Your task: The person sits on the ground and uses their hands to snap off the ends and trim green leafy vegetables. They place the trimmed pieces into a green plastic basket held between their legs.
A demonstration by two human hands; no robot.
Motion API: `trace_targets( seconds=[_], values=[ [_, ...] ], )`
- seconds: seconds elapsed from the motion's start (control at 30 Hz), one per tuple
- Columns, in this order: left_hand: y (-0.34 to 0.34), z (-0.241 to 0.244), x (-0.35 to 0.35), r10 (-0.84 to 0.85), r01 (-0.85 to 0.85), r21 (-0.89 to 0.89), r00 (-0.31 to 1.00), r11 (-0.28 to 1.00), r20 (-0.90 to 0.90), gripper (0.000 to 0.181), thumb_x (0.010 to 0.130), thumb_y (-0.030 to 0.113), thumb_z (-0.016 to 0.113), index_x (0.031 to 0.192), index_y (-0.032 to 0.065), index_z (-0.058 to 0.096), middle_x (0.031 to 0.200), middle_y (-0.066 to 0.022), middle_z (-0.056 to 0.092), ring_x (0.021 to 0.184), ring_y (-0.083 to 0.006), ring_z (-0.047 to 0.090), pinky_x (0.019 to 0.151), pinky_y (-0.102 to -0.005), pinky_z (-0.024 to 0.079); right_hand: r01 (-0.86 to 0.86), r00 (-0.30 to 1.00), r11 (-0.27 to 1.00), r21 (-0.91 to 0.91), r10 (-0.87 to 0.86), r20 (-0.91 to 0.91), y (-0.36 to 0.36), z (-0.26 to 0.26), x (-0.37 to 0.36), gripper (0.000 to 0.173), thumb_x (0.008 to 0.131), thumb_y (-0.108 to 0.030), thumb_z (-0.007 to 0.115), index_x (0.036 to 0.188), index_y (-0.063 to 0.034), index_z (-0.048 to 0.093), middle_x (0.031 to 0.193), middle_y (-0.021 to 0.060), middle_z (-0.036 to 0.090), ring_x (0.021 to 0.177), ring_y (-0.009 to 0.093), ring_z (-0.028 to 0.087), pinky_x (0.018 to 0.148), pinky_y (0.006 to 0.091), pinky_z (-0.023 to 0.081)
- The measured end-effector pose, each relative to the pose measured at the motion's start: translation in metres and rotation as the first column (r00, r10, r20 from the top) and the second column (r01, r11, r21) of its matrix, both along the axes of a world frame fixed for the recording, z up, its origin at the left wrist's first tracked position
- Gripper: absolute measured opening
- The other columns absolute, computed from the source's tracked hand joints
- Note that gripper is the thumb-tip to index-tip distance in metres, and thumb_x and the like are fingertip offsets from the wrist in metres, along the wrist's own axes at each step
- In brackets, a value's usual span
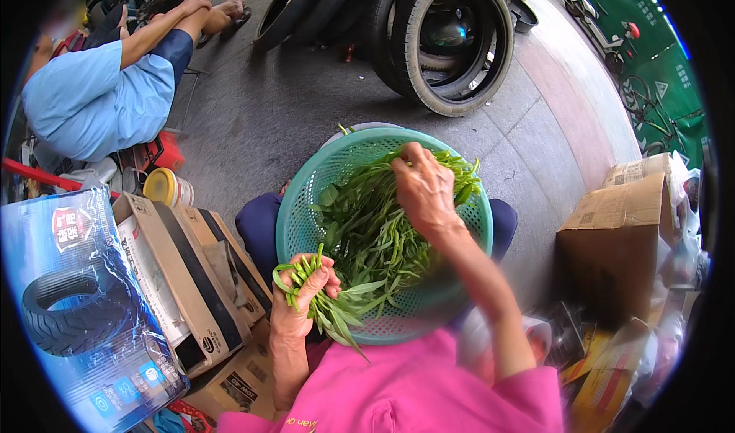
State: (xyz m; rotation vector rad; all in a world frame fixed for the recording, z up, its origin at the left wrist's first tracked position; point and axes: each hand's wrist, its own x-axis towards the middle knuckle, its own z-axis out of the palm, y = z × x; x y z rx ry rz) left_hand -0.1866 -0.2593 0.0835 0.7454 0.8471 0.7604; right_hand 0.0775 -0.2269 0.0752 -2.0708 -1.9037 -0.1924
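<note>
A green perforated plastic basket (296, 189) rests at my lap, between my knees. Long-stemmed leafy greens (373, 220) lie heaped inside it, with stem ends towards the upper right rim. My left hand (304, 295) is closed around a bunch of the greens at the basket's lower left rim; cut stem ends stick out above the thumb and leaves hang to the right. My right hand (424, 186) is over the upper right of the heap, fingers bent down onto the stems. Its fingertips are partly hidden, so whether it grips any stem does not show.
Cardboard boxes (184, 261) and a blue tyre box (86, 318) stand at left, near a yellow-lidded tub (161, 186). A person in light blue (103, 100) sits at upper left. Tyres (453, 100) stand ahead. An open cardboard box (614, 203) and plastic bags are at right.
</note>
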Motion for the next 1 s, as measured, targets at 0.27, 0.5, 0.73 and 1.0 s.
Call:
trace_targets(
  seconds=[0.27,0.5,0.73,1.0],
  values=[
    [0.007,0.017,0.0,0.047,-0.046,0.019,0.999,0.999,-0.026,0.016,0.094,0.01,0.066,0.102,-0.0017,0.059,0.079,-0.0101,0.065,0.063,-0.0166,0.061,0.066,-0.0336,0.055,-0.086,0.962,0.881,0.464,0.195,-0.191,-0.048,0.074,0.015,0.023,0.071,0.007,0.076,0.092,-0.0024,0.072,0.092,0.0115,0.069,0.076,0.024,0.068,0.066,0.0323,0.055],
    [0.012,0.036,-0.007,0.148,-0.148,0.148,0.989,0.978,0.006,0.018,0.094,0.011,0.066,0.102,-0.0032,0.058,0.077,-0.0116,0.063,0.062,-0.0166,0.06,0.063,-0.0311,0.053,0.056,0.881,0.913,0.404,0.146,-0.451,-0.072,0.081,0.042,0.024,0.074,0.009,0.074,0.095,-0.003,0.072,0.091,0.0098,0.069,0.079,0.022,0.069,0.07,0.0295,0.054],
    [0.013,0.058,-0.002,0.195,-0.147,0.278,0.969,0.949,-0.153,0.017,0.089,0.008,0.07,0.098,-0.004,0.062,0.084,-0.0157,0.067,0.061,-0.0146,0.06,0.057,-0.0257,0.05,-0.109,0.705,0.945,0.307,0.291,-0.646,-0.075,0.059,0.034,0.02,0.078,0.006,0.075,0.096,-0.0022,0.072,0.091,0.0083,0.069,0.079,0.02,0.068,0.07,0.0283,0.053],
    [0.02,0.051,0.019,-0.163,0.233,0.184,0.93,0.955,-0.331,0.024,0.091,0.019,0.072,0.102,-0.0025,0.068,0.085,-0.0096,0.071,0.061,-0.0081,0.06,0.051,-0.0214,0.046,-0.189,0.519,0.961,0.204,0.274,-0.81,-0.075,0.041,0.029,0.013,0.083,0.003,0.073,0.096,0.0008,0.07,0.089,0.0102,0.069,0.082,0.022,0.068,0.071,0.0306,0.053]
  ],
)
